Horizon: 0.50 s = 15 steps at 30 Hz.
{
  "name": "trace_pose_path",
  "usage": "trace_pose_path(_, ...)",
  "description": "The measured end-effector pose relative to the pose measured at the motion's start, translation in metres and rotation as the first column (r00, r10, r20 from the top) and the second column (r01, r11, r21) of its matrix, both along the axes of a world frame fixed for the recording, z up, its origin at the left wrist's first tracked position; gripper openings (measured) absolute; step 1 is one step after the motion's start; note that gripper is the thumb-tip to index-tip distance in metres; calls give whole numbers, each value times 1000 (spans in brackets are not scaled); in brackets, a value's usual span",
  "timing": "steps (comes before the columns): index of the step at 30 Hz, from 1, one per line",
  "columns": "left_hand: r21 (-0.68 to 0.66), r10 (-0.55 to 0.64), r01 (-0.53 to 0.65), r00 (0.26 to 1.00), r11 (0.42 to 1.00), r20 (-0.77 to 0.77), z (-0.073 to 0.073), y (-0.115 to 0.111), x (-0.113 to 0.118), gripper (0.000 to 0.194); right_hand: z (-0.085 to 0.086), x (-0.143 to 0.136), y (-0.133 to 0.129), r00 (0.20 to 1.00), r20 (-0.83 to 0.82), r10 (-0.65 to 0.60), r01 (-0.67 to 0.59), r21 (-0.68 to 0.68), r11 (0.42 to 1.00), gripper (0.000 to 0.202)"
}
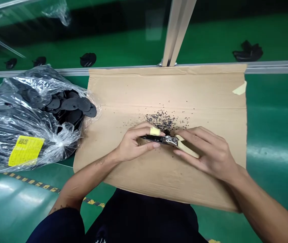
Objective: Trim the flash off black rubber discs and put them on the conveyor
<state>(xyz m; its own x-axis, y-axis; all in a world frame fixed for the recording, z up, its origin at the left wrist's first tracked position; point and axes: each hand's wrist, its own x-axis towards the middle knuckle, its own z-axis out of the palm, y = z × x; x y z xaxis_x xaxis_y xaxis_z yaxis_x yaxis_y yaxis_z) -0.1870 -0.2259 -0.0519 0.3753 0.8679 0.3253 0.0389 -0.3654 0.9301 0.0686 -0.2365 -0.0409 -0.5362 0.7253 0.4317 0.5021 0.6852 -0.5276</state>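
Observation:
Between thumb and fingers, my left hand (137,141) pinches a black disc (156,138), seen nearly edge-on. Yellow tape wraps one of its fingers. Closed around the cream handles of a pair of nippers (187,147), my right hand (210,152) has the tool's metal jaws against the disc's right edge. Whether the jaws grip any part of the disc is too small to tell. Just beyond both hands, many tiny black clippings (163,119) lie scattered over the cardboard sheet (174,87).
At the left, a clear plastic bag (29,118) with a yellow label (26,151) spills black discs (69,104) onto the cardboard's edge. A metal frame with an upright post (179,33) stands behind. Beyond it, black pieces (248,52) lie on green.

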Motion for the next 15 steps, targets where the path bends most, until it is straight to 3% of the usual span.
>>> trace_pose_path(4,22,1,0,1000,1000,-21,0,2,-1,25,3,1,-1,998,60,-11,10,16,1000,46)
trace_pose_path(10,61,-10,11,1000,998,-17,-2,3,-2,24,6,3,-2,983,180,-44,18,141,990,53)
trace_pose_path(15,46,-20,20,1000,999,0,-3,2,-1,22,5,1,-5,987,154,-44,35,61,997,42)
